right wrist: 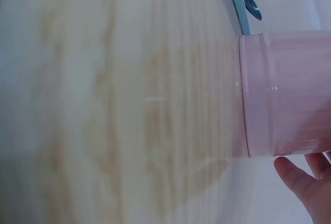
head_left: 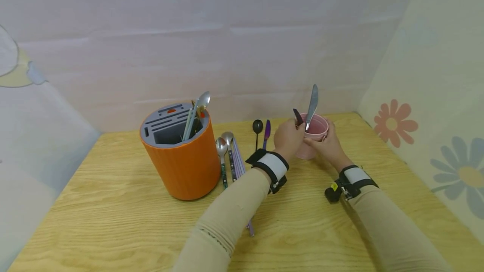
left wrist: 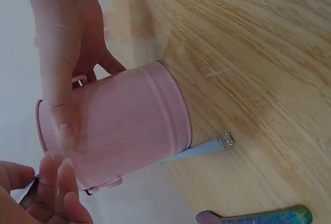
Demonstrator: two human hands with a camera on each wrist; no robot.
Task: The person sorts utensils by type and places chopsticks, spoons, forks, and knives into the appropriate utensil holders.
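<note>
Head view: pink cup (head_left: 315, 135) stands on the wooden table (head_left: 113, 221), at about 1 o'clock from table centre, near the back wall. Right hand (head_left: 329, 144) wraps the cup's right side, fingers curled round it. Left hand (head_left: 289, 137) sits at the cup's 9 o'clock rim, fingertips pinching a dark-handled utensil (head_left: 298, 116) there. A table knife (head_left: 311, 106) stands in the cup, blade up, leaning toward 12.

Left wrist view: right-hand fingers (left wrist: 62, 110) lie across the cup wall (left wrist: 129, 125); left fingertips (left wrist: 57, 182) close on something dark at the rim.

Orange cutlery holder (head_left: 181, 154), grey slotted top, stands at 9 o'clock of the cup, well apart, with a spoon and other cutlery (head_left: 196, 114) upright inside. Between holder and cup, flat on the table: two spoons (head_left: 224, 146), a bundle of chopsticks (head_left: 238, 158), a black spoon (head_left: 257, 127), a purple-handled piece (head_left: 266, 131).
</note>
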